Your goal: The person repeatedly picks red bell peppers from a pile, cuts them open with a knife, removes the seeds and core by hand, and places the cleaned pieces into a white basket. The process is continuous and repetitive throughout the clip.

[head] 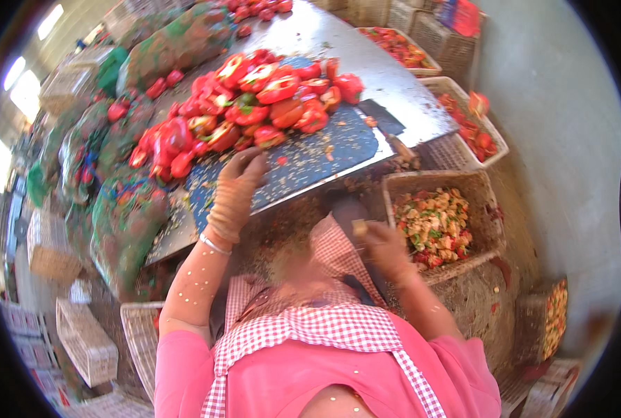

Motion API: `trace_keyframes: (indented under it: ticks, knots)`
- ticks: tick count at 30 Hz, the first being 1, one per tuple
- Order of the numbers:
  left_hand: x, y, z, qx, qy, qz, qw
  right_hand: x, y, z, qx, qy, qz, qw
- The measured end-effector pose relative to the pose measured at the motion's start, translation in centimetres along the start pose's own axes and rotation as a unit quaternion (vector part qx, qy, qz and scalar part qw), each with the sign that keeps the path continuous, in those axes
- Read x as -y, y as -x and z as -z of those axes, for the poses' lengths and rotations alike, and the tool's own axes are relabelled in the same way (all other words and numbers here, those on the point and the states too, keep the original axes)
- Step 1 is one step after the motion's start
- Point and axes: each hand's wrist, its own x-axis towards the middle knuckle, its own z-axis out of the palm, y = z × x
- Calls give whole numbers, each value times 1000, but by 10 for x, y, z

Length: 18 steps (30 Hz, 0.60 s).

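Note:
My left hand [243, 177], gloved and dusted with seeds, is over the near edge of a blue cutting board [310, 151], its fingers curled; whether it holds anything does not show. Just beyond it lies a heap of cut red bell peppers [284, 94], some halved and hollow. My right hand [384, 243] is blurred, beside a crate, with a small pale yellowish piece [359, 228] at its fingertips, possibly a pepper core or a tool's end. A cleaver-like blade [382, 116] with a wooden handle [402, 148] rests at the board's right.
A crate of pepper cores and seeds [436, 224] stands at my right, with a crate of red pepper pieces [467, 125] behind it. Green mesh sacks of peppers [127, 224] are on the left. The metal table's edge [289, 196] runs before me.

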Motion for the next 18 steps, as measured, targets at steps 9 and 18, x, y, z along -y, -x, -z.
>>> trace_keyframes:
  ticks: [9, 18]
  knots:
    - [81, 53, 190, -345, -107, 12, 932, -67, -70, 110, -160, 619, 139, 756]
    - [68, -19, 189, -275, -426, -124, 853, 104, -200, -215, 95, 348, 446, 819]
